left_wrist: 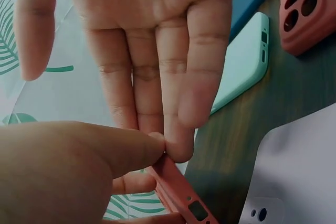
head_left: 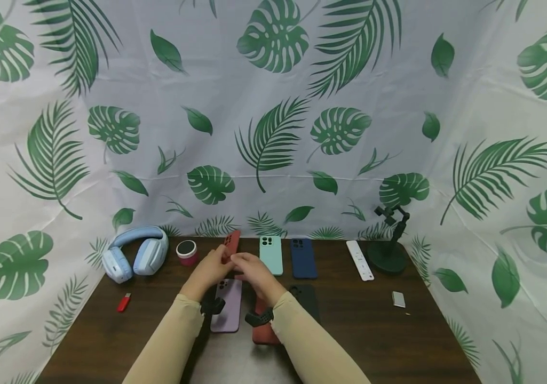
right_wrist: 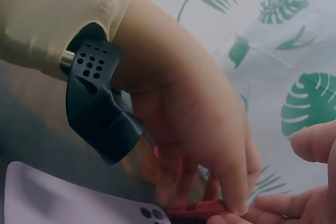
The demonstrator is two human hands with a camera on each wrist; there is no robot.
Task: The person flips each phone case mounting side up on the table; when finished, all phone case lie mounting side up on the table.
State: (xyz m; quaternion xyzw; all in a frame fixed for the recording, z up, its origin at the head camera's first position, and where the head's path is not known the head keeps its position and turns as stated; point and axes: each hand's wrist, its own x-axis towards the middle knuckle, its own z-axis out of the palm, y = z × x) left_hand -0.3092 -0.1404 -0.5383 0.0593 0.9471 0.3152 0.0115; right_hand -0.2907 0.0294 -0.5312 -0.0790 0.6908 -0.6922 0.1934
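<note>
Near the back of the desk, my left hand [head_left: 211, 269] pinches a red phone case [head_left: 232, 241] between thumb and fingers. The case stands tilted, and in the left wrist view its port cut-out [left_wrist: 198, 211] shows on the narrow edge. My right hand [head_left: 256, 271] has its fingers straight, palm turned toward the left hand, thumb apart. Its fingertips [left_wrist: 181, 152] come right to the case's edge beside my left thumb [left_wrist: 131, 142]. Under the wrists lie a lilac phone case [head_left: 227, 312] and a second red case [head_left: 264, 335], partly covered by the right arm.
Mint [head_left: 271, 256], blue [head_left: 304, 258] and black [head_left: 308, 301] cases lie to the right. Beyond them are a white remote [head_left: 359, 260], a dark stand [head_left: 387, 257] and a small white block [head_left: 398, 299]. Headphones [head_left: 153, 256], a pink jar [head_left: 187, 253] and a red USB stick [head_left: 124, 302] sit left.
</note>
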